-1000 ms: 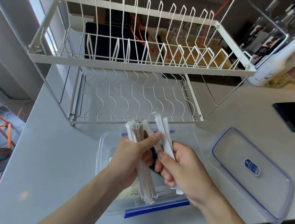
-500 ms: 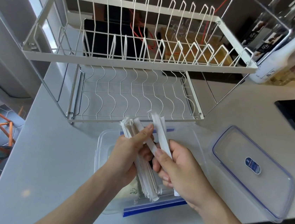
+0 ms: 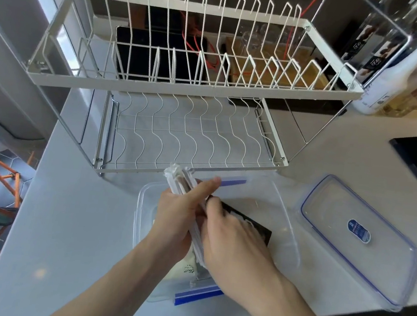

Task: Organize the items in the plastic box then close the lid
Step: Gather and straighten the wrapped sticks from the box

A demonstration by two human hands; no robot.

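In the head view, a bundle of white wrapped sticks (image 3: 182, 184) is being gripped upright by the left hand (image 3: 179, 214), fingers closed round it, over the open plastic box (image 3: 142, 202) on the table (image 3: 72, 207). The right hand (image 3: 231, 241) is being pressed flat against the bundle's side; whether it is gripping cannot be told. The lid (image 3: 359, 240) is lying just beside the box. The ends are best squared before the bundle is lowered flat inside.
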